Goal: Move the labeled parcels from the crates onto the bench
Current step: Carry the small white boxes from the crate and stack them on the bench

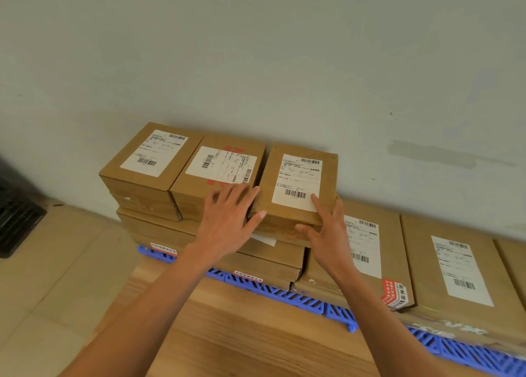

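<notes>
Brown cardboard parcels with white barcode labels are stacked against the wall on a blue plastic pallet (313,302). On top of the stack, at its right end, sits a small labeled parcel (296,174). My right hand (327,234) grips its front right corner, thumb on the label and fingers on the front face. My left hand (227,222) lies flat with straight spread fingers against its left side, thumb at the front left corner, partly covering the middle parcel (219,163). The wooden bench (256,334) is right below my arms.
A third top parcel (150,154) sits at the left. Flat wide parcels (455,268) lie lower to the right, and more are stacked under the top row. A black slatted crate (17,214) stands on the tiled floor at far left. The wall is close behind.
</notes>
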Motion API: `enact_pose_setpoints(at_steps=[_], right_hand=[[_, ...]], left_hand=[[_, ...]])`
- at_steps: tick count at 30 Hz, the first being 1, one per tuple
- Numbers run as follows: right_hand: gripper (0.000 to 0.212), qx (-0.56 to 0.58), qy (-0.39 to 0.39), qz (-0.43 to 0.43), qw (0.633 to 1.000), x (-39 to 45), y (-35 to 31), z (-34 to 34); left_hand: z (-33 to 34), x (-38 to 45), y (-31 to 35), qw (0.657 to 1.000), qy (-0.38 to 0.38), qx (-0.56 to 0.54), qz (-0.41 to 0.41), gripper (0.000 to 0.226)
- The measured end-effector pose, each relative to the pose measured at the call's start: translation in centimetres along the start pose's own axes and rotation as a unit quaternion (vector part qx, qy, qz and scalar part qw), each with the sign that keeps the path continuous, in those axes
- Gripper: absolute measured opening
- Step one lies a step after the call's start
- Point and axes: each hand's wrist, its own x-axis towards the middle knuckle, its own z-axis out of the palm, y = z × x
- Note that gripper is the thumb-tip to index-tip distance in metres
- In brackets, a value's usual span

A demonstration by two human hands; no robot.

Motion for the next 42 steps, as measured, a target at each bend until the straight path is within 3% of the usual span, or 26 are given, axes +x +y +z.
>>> enact_pose_setpoints(at_steps=[13,20,27,35,42], right_hand=[[0.079,-0.019,-0.042,0.012,0.999,0.7,-0.1,0.0],[0.076,-0.197,-0.032,-0.052,0.978,0.7,-0.8,0.5],[0.067,-0.294,-0.040,-0.074,0.952,0.5,-1.7,0.1],[0.043,-0.252,-0.020,-0.097,0.963,-1.1,-4.2,-2.3],[0.039,-0.218,0.029,-0.061,0.974,-6.8,-2.6,-7.6]], left_hand=[[0.7,0.2,-0.4,0.999,0.012,0.032,0.021,0.055],[0.5,0.3,-0.7,0.999,0.000,0.037,0.031,0.058],[-0.1,1.5,-0.5,0.999,-0.003,0.020,0.033,0.054],[-2.1,1.7,0.9,0.997,-0.049,0.011,0.054,0.043],[-3.2,-0.3,8.0,0.992,-0.041,-0.035,0.118,0.046]])
